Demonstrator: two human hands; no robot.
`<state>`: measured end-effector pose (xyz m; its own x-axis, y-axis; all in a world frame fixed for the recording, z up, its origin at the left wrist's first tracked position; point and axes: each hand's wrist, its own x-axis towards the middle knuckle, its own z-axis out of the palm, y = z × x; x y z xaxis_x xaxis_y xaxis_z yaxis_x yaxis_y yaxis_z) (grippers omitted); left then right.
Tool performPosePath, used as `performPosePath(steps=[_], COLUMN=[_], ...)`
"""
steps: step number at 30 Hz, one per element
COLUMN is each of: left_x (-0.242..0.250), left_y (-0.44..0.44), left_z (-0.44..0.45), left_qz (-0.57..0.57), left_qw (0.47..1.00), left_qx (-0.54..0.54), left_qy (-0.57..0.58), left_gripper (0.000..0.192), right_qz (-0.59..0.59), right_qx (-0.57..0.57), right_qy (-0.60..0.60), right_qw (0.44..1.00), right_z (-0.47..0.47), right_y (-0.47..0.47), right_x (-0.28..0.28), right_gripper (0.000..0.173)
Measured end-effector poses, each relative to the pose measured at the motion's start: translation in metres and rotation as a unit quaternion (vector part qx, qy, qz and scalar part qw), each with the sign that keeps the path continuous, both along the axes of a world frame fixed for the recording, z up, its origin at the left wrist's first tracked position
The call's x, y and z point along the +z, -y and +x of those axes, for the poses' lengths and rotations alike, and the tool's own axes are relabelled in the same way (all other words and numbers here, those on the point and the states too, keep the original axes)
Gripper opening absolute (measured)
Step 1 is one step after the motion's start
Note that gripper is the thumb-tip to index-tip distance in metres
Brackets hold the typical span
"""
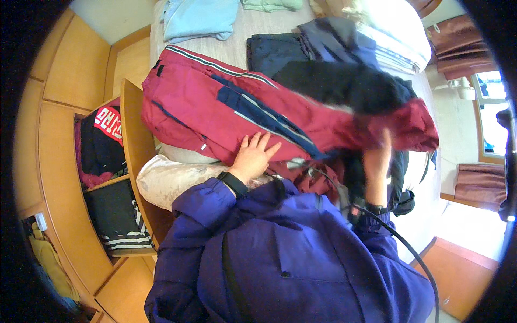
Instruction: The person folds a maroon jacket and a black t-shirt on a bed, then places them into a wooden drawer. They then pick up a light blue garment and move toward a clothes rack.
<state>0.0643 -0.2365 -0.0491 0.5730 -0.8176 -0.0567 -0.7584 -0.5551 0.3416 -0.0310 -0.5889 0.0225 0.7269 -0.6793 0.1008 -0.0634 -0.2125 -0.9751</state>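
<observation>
A red garment [185, 93] with navy panels and white striped trim lies spread across the bed in front of me. My left hand [254, 156] presses flat on its near edge, fingers apart and holding nothing. Toward the garment's right end, my right hand [377, 151] is blurred by motion against the red cloth. Its fingertips are not clear, so I cannot tell whether they grip the fabric. Black clothing [335, 84] lies just beyond the garment, and dark red cloth [311, 177] shows below it, close to my body.
Folded light blue cloth [202, 18] and dark folded clothes [276, 52] lie farther back on the bed [226, 52]. An open wooden compartment [139, 161] on the left holds folded clothes. A pale patterned cushion [173, 177] sits beside it. A black cable [408, 246] runs past my right arm.
</observation>
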Motion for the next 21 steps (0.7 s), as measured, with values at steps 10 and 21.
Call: performPosePath(steps=[10, 21], left_x=[0.003, 0.012], left_y=[-0.004, -0.011], left_z=[0.002, 0.017], left_qz=[-0.002, -0.032], left_qw=[1.000, 0.996], left_qx=[0.008, 0.004], left_qy=[-0.009, -0.078], left_gripper=[0.069, 0.062], right_qz=[0.473, 0.383], right_qx=[-0.007, -0.086], right_qy=[0.262, 0.165], right_qw=[0.841, 0.905], right_z=[0.019, -0.005], right_y=[0.076, 0.118], right_x=[0.039, 0.035], right_gripper=[0.042, 0.037])
